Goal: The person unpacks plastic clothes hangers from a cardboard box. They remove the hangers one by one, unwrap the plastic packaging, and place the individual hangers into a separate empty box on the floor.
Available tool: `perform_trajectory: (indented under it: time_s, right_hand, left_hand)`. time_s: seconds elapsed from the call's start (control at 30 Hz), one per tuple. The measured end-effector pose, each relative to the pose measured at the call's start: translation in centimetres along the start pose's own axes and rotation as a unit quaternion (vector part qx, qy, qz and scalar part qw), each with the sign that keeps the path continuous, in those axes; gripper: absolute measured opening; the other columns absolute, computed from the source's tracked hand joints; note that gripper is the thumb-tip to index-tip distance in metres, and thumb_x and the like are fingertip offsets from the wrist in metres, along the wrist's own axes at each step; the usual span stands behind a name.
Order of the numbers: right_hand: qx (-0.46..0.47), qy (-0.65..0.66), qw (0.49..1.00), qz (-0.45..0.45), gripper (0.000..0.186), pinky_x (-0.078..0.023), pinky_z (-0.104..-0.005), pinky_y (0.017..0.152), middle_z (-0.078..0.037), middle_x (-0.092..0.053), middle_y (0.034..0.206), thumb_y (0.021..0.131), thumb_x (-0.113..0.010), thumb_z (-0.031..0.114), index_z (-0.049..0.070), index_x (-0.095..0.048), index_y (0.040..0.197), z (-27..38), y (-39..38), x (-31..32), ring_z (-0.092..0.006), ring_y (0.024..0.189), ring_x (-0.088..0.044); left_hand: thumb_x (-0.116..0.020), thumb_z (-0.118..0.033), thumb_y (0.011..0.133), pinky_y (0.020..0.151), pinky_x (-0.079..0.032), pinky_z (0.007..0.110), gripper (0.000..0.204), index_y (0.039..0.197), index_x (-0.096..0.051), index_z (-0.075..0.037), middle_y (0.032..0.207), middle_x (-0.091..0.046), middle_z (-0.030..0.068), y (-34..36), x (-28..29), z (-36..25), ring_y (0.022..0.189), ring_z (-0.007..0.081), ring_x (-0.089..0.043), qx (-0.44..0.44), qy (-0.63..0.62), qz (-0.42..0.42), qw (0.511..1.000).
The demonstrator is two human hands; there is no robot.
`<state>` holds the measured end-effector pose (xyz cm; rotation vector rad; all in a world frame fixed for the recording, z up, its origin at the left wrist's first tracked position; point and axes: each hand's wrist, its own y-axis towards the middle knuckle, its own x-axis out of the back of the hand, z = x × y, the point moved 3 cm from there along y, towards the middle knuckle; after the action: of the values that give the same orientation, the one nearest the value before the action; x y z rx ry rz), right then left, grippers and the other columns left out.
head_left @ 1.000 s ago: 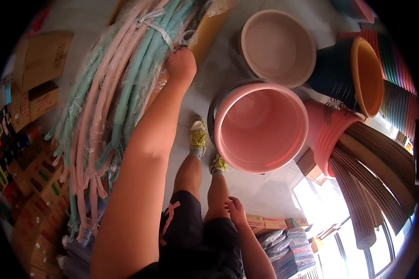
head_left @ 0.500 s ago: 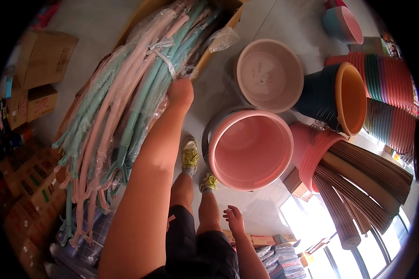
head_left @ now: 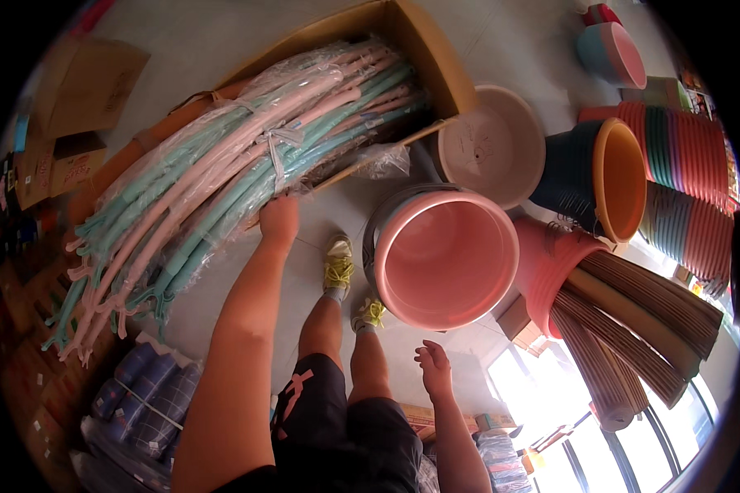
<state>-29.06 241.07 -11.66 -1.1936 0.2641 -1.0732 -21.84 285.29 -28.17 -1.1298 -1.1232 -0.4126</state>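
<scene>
A bundle of long pink and green poles [head_left: 214, 185] with forked ends, wrapped in clear plastic, lies in a long cardboard box [head_left: 423, 62] on the left. A pale strap [head_left: 278, 160] ties the bundle around its middle. My left hand [head_left: 279, 218] is closed at the strap's lower end, close to the box's near edge; its fingertips are hidden. My right hand [head_left: 434, 368] hangs empty with its fingers loosely apart, below a large pink bucket [head_left: 506, 267].
Beyond the pink bucket stands a pale basin [head_left: 526, 177]. Stacked buckets [head_left: 563, 168] and a pink bucket of brown rolls [head_left: 633, 329] are at the right. Cartons [head_left: 90, 86] line the left, with wrapped dark bundles [head_left: 148, 394] at the lower left.
The box and the pole bundle have swung, their forked ends shifting left and upward in view. My left hand has moved left and nearer with the strap. My right hand has risen slightly, to the right.
</scene>
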Motion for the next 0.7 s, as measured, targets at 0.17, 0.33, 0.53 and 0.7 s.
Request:
perform_trajectory:
  time_s: [0.17, 0.33, 0.53, 0.7]
  right_hand:
    - [0.187, -0.045, 0.980, -0.053, 0.025, -0.050, -0.0320, 0.077, -0.013, -0.068, 0.097, 0.090, -0.058, 0.015, 0.001, -0.058, 0.111, 9.3, 6.6, -0.2, -0.0188, 0.088, -0.065]
    - [0.248, -0.169, 0.953, -0.052, 0.029, -0.051, -0.0379, 0.076, -0.017, -0.065, 0.106, 0.087, -0.059, 0.013, 0.002, -0.059, 0.114, 21.9, 15.5, 0.5, -0.0287, 0.090, -0.066]
    - [0.250, -0.304, 0.916, -0.075, 0.057, -0.047, -0.0441, 0.088, -0.025, -0.059, 0.116, 0.086, -0.058, 0.029, 0.002, -0.045, 0.134, 28.4, 25.7, -1.7, -0.0413, 0.102, -0.060]
    - [0.198, -0.352, 0.909, -0.106, 0.055, -0.044, -0.0478, 0.090, -0.028, -0.061, 0.111, 0.086, -0.056, 0.034, -0.001, -0.048, 0.127, 25.8, 34.4, -1.4, -0.0440, 0.106, -0.057]
  left_hand:
    - [-0.060, -0.007, 0.076, 0.072, -0.054, 0.044, 0.020, 0.095, -0.067, -0.010, 0.091, -0.067, 0.0113, -0.9, -2.0, 1.7, 0.081, 0.0310, -0.067, -0.041, 0.029, -0.038, 0.998]
    - [-0.058, -0.008, 0.078, 0.076, -0.054, 0.045, 0.025, 0.100, -0.068, -0.012, 0.101, -0.066, 0.0103, -1.2, -2.5, 4.0, 0.093, 0.0301, -0.065, -0.072, 0.068, -0.098, 0.990]
    - [-0.059, -0.011, 0.078, 0.076, -0.053, 0.045, 0.024, 0.100, -0.068, -0.014, 0.104, -0.064, 0.0060, 0.1, -2.4, 6.4, 0.096, 0.0294, -0.062, -0.096, 0.086, -0.123, 0.984]
    - [-0.062, -0.012, 0.071, 0.064, -0.054, 0.037, 0.015, 0.085, -0.066, -0.014, 0.089, -0.064, 0.0016, 0.4, -2.7, 7.1, 0.080, 0.0219, -0.065, -0.170, 0.145, -0.195, 0.955]
